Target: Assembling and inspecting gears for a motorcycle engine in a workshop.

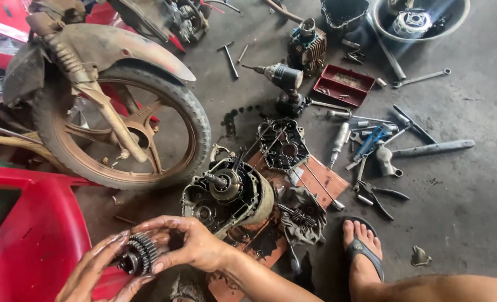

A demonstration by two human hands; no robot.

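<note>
I see both hands low in the frame, oily and dark with grease. My left hand (94, 271) cups a small black toothed steel gear cluster (138, 254) from below, fingers curled under it. My right hand (189, 246) comes over the top, thumb and fingertips pinched on the gear's rim, so the part is gripped between the two hands, held in the air just above the red plastic body panel (30, 235) at the lower left.

Just beyond my right hand sits a greasy, dark metal engine crankcase half (229, 193) with a shaft sticking up from its centre. It rests on a stained, reddish-brown wooden board (326, 182) laid on the grey concrete floor (472, 190). Behind it on the board lies a black, flat engine cover plate (284, 144), and a dirty grey rag (304, 210) is bunched just beside the crankcase on its right.

To the left stands a mud-caked motorcycle wheel with a brown cast rim (128, 126). Farther back lie a shallow red rectangular parts tray (343, 85) and a cordless power driver (282, 78) just left of it. Loose spanners and pliers (379, 142) are scattered to the right. My foot in a black flip-flop sandal (363, 246) rests on the floor near the rag.
</note>
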